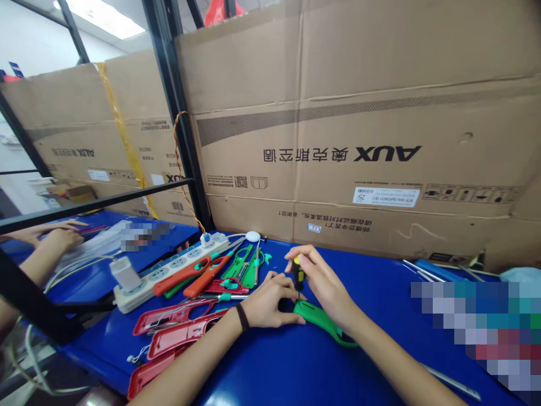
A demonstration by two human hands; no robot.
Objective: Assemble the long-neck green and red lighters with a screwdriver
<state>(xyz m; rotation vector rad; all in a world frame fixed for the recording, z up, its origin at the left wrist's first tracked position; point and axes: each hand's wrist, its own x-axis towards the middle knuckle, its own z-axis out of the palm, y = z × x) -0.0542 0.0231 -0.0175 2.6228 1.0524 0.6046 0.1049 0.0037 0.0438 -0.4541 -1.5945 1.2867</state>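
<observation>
Gripping a screwdriver (pixel 298 275) with my right hand (pixel 327 285), left hand (pixel 267 301) pinching the green casing (pixel 319 319), I judge this one unopened; red casings (pixel 175 340) lie open nearby.

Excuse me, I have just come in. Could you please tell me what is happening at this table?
A person is working at a blue table. The right hand holds a screwdriver with its tip down at one end of a green plastic handle, and the left hand holds that end. Whether a screw is there cannot be seen. Red plastic shells lie to the left, with a white power strip beyond them.
</observation>
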